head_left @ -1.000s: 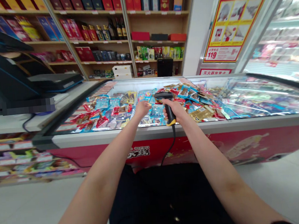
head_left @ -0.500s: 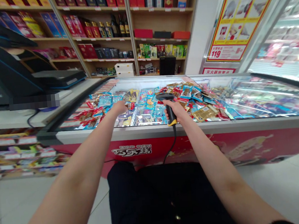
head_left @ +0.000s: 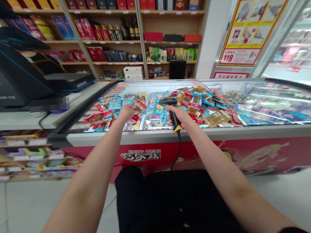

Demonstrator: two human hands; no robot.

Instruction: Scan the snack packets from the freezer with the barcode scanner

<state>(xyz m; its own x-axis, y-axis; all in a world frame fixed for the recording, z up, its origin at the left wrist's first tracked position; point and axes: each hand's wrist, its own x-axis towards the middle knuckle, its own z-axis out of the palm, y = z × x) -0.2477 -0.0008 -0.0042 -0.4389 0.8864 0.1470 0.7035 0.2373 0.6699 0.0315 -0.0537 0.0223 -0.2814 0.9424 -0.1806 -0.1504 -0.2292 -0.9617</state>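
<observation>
The left hand (head_left: 127,113) pinches a red-and-brown packet (head_left: 141,105), which juts rightward from its fingertips, long axis hard to tell. Farther right, apart from the packet, the right hand (head_left: 180,115) wraps a black-and-yellow scanner (head_left: 175,122), handle roughly upright, head pointing toward the left hand. Heaped packets (head_left: 216,118) lie rightward.

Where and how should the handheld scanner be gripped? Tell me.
Probably best by its black handle, coming from the right and near side, where the right hand holds it: the handle stands narrow and upright, the scanner's head juts left above, and the cable leaves below.
</observation>
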